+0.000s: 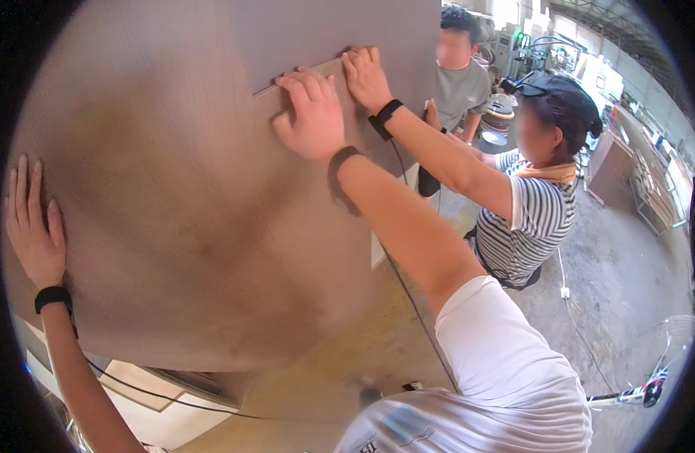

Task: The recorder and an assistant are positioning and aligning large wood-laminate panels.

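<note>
A large brown wood-grain panel [181, 189] fills the left and middle of the head view. My left hand [38, 234] lies flat against its left side, fingers stretched out. Higher up, my right hand [313, 113] hooks its fingertips over a straight edge in the panel, with the thumb apart on the face. Beyond that edge is a smooth greyish surface [347, 26]. Just right of my right hand, a co-worker's hand [366, 75] holds the same edge. Black bands circle both my wrists.
A co-worker in a striped shirt [528, 219] stands close on my right. Another person in a grey shirt [460, 98] is behind the panel. A dark cable [408, 294] hangs past my right arm. Boards [649, 174] lean on a rack at the far right, above concrete floor.
</note>
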{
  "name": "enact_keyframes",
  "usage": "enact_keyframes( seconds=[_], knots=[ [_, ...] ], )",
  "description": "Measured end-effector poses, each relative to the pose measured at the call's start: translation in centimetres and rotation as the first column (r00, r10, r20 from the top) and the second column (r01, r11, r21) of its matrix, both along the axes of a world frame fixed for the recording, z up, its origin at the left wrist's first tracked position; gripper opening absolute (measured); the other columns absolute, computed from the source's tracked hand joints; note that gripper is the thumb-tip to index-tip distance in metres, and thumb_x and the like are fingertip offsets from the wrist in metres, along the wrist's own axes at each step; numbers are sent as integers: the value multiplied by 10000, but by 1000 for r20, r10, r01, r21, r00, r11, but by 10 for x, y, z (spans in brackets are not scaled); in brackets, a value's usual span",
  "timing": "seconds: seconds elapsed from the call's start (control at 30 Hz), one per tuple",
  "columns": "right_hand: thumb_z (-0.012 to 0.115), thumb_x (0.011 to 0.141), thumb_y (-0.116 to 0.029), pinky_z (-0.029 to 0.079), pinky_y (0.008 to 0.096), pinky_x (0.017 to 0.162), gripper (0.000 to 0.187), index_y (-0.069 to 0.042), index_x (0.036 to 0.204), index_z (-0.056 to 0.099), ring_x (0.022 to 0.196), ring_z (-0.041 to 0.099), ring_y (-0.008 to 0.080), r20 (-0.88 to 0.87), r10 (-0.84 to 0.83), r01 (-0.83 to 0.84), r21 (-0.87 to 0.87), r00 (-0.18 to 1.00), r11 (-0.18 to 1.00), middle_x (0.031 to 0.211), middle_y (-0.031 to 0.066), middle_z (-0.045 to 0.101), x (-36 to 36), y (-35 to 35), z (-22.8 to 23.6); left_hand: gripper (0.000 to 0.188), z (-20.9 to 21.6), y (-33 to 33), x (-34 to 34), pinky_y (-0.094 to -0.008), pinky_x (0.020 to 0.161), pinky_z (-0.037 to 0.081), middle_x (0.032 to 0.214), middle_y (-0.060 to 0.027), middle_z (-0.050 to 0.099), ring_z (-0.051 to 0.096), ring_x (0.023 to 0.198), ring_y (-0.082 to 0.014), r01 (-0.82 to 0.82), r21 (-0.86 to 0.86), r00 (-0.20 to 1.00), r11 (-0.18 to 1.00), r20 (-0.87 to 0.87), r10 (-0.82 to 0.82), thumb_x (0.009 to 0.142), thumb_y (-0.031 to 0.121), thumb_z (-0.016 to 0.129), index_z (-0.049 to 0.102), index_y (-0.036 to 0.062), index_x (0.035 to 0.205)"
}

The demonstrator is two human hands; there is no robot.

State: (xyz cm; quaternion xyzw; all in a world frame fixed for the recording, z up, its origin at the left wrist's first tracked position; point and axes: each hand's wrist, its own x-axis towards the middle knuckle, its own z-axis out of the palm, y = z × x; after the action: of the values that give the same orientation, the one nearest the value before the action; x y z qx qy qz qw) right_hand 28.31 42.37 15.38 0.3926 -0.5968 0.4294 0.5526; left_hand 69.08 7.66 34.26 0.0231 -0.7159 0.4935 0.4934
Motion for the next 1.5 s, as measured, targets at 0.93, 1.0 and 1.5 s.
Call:
enact_keyframes(
  seconds=[0.93,1.0,1.5],
  knots=[
    [650,817,-153,341,761,1223,537,-105,1352,663,1472,530,382,63,32,-31,-21,998,999,1407,140,638,9,-4,-5,533,-3,-11,4,-465,1373,257,1783,29,418,347,1662,-217,21,17,999,1000,23,-22,1168,330,483,463,279,1698],
    [650,820,-154,339,761,1224,534,-104,1351,663,1472,530,382,57,33,-33,-16,998,999,1408,140,639,9,-3,-5,533,-1,-9,5,-469,1373,258,1784,29,416,346,1663,-217,13,1,1000,1000,18,-13,1166,326,487,466,280,1697],
    [788,874,-381,457,538,1183,600,-66,1368,660,1315,613,426,106,43,-59,147,993,987,1390,182,673,15,9,3,568,-7,42,-3,-522,1319,315,1726,-39,483,422,1603,-302,-9,-18,997,1000,-78,7,1077,332,665,547,290,1632]
  ],
)
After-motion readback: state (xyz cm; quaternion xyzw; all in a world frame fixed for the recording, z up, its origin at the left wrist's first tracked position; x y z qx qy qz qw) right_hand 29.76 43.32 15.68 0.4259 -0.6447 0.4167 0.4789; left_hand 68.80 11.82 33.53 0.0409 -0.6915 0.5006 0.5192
